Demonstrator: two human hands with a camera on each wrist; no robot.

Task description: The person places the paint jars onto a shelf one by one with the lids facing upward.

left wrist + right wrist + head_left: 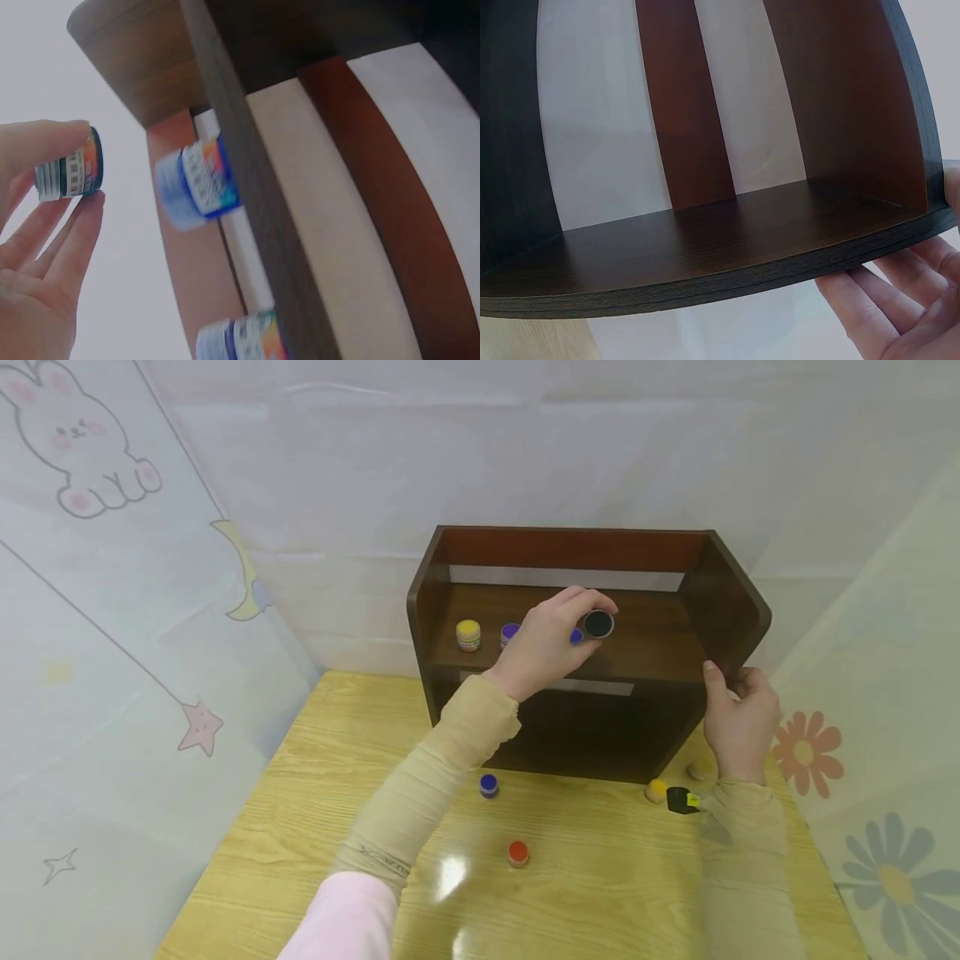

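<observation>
My left hand (551, 635) pinches a small paint jar with a dark lid (598, 624) between thumb and fingers, over the dark brown wooden shelf unit (645, 652). In the left wrist view this jar (91, 161) is upside down or tilted sideways, away from the board. On the top shelf stand a yellow paint jar (468, 636), a purple one (510, 633) and a blue one (576, 636), the last two partly behind the left hand. My right hand (742, 722) grips the unit's right front edge, its fingers (855, 300) underneath the board in the right wrist view.
On the yellow wood-grain table (360, 727), a blue jar (489, 786) and a red jar (517, 853) stand before the unit. A yellow jar (656, 790) is by its right corner, near a small black object (682, 800) at the right wrist. Printed curtains (337, 468) surround the table.
</observation>
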